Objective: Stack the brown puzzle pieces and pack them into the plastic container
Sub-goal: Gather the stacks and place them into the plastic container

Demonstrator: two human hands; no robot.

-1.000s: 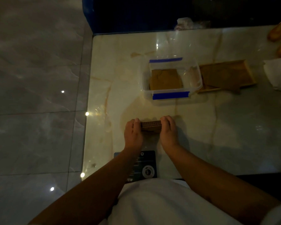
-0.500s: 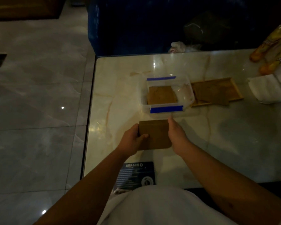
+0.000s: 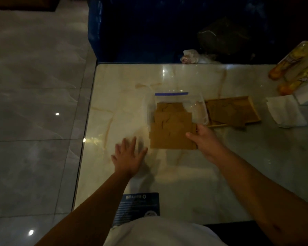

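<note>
Room is looking dim. A glossy cream marble-look table (image 3: 185, 174) w/ tan veins is filling the centre and right, ceiling lights glinting off it. Grey polished floor tiles (image 3: 34, 103) are running along the left, also catching light spots. A dark blue panel (image 3: 132, 29) is standing behind the table's far edge, w/ a crumpled clear wrapper (image 3: 189, 56) sitting at that edge.

Right hand (image 3: 205, 139) is gripping the stack of brown puzzle pieces (image 3: 171, 134) by its right edge, thumb on top, fingers underneath. Stack is lying roughly flat, broad face up, long axis running approx left-right across the table; its far edge is overlapping the near rim of the clear plastic container (image 3: 199, 107). More brown pieces (image 3: 169, 107) are lying flat inside the container, left half. Container's blue-taped far rim is running parallel to the stack's long side; the near rim is hidden behind the stack.

Left hand (image 3: 128, 155) is spread open, palm down, holding nothing, near the stack's left-near corner but not touching it.

A wooden tray (image 3: 252, 110) w/ leftover pieces is sitting just beside the container's right side. Further right: white tissue (image 3: 285, 110) and yellow snack packets (image 3: 295, 64). A dark printed card (image 3: 139, 205) is lying at the table's near edge.
</note>
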